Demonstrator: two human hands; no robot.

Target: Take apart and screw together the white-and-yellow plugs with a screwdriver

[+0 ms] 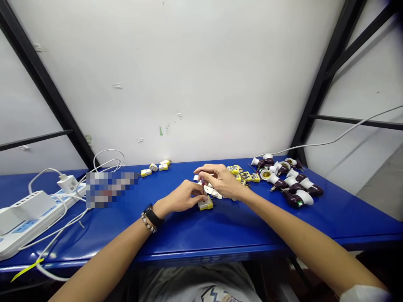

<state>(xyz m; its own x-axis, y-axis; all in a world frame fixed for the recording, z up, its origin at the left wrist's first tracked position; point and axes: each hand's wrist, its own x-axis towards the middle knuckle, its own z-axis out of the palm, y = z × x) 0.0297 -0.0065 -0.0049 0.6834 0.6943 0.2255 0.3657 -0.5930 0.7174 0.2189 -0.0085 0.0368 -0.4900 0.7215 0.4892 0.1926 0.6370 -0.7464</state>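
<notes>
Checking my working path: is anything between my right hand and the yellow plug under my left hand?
Nothing visible. The right hand, pinching a thin red tool, is just above the yellow plug that the left hand holds on the blue table. Loose white parts lie behind, not between.

Black watch [153,216] — beaded bracelet [146,223]

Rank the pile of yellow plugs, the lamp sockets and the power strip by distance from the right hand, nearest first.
1. Pile of yellow plugs: right beside the right hand, which pinches a small red tool.
2. Lamp sockets: farther right on the table.
3. Power strip: far left, beyond the left hand holding a single yellow plug.
</notes>
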